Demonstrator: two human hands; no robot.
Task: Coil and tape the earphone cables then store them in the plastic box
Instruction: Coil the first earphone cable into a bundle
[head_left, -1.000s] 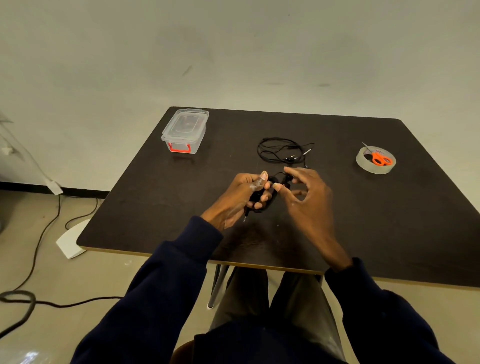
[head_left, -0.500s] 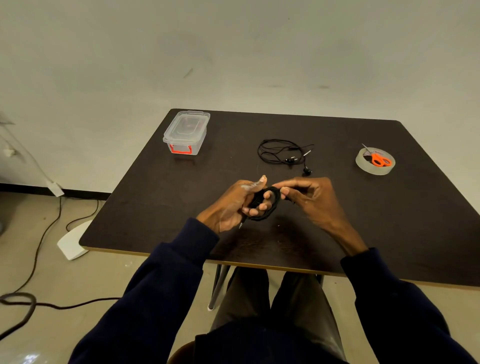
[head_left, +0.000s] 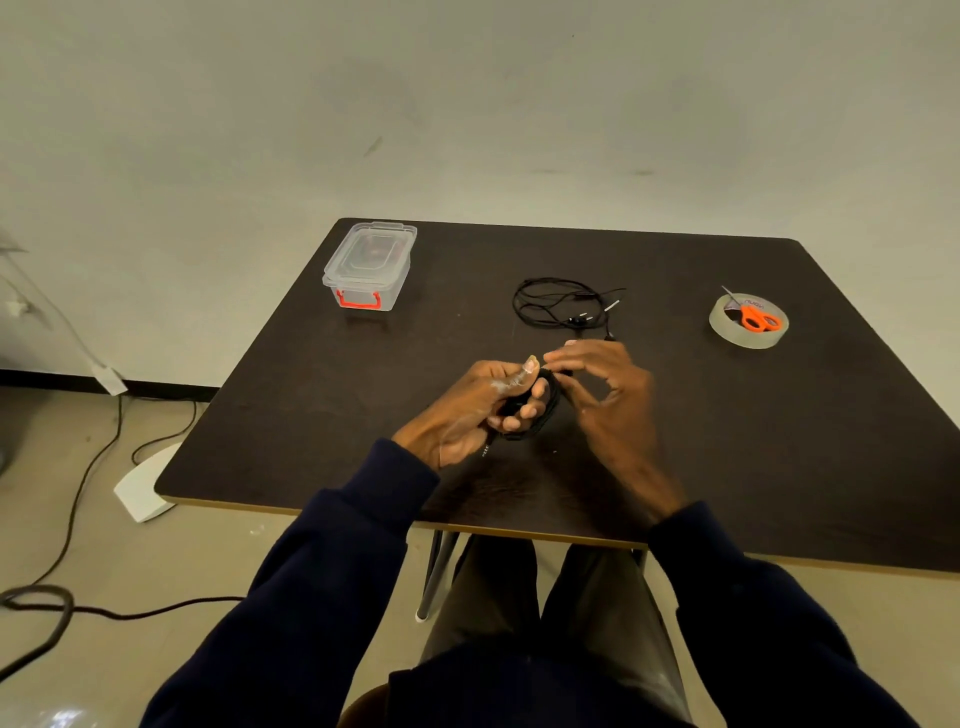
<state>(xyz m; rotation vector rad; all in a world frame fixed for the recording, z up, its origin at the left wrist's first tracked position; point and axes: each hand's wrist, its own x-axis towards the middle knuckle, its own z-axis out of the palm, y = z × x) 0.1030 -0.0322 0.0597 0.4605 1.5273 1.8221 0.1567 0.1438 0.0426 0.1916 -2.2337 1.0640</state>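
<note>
Earphone cable (head_left: 551, 408), light, limp and springy, is gripped as a coil by the curled fingers (head_left: 527, 413) of the left hand (head_left: 467, 410) over the near desk (head_left: 311, 415). Its end is pinched by the right hand (head_left: 613, 400). A hold across the loops is judged safest. Beyond, a second cable (head_left: 561, 309) lies loose, and bare desk leads to the closed plastic box (head_left: 370, 270) near the far-left edge.

Curled fingers of the left hand (head_left: 467, 410) hide most of the black cable coil (head_left: 550, 408). The right hand (head_left: 615, 400) is blurred; whether it pinches the cable is unclear. The table (head_left: 779, 441) runs off the right edge.
</note>
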